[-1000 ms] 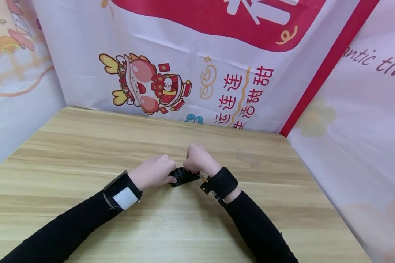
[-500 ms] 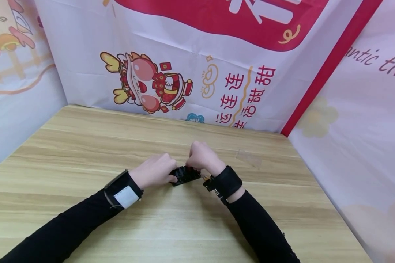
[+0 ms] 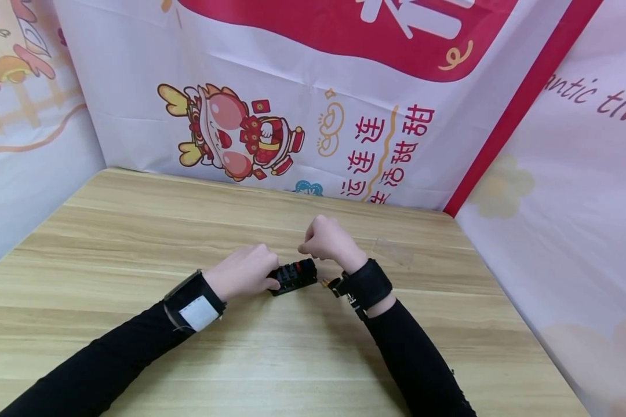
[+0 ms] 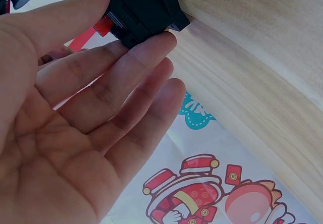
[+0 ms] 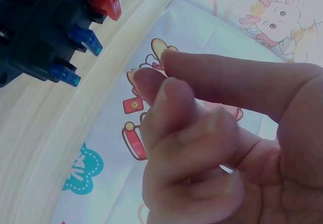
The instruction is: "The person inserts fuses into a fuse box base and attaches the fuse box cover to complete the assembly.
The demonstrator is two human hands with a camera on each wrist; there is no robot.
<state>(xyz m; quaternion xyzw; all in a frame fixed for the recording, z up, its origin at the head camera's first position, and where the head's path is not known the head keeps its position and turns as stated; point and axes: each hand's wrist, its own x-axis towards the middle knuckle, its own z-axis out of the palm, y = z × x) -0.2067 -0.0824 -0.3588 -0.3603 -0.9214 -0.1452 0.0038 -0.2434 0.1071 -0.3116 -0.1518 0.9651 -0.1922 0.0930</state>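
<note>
A black fuse block (image 3: pixel 298 278) lies slanted close over the table, gripped at its left end by my left hand (image 3: pixel 246 270). The left wrist view has the thumb on one side of the fuse block (image 4: pixel 144 7) and fingertips on the other, the outer fingers extended. From its side stick out a red fuse (image 5: pixel 106 3) and two blue fuses (image 5: pixel 86 39), seen in the right wrist view. My right hand (image 3: pixel 334 242) hovers just beyond the block's right end. Its fingers are curled, thumb and index tips close together, and no thing shows between them.
The wood-grain table (image 3: pixel 229 359) spreads around both hands. A clear film patch (image 3: pixel 393 251) sits on it right of the right hand. Behind stands a printed cloth backdrop (image 3: pixel 313 133), with a further printed sheet (image 3: pixel 558 191) on the right.
My right hand has drawn off the fuse block, up and to the right, uncovering its right end and the red fuse. The left hand keeps its grip and place.
</note>
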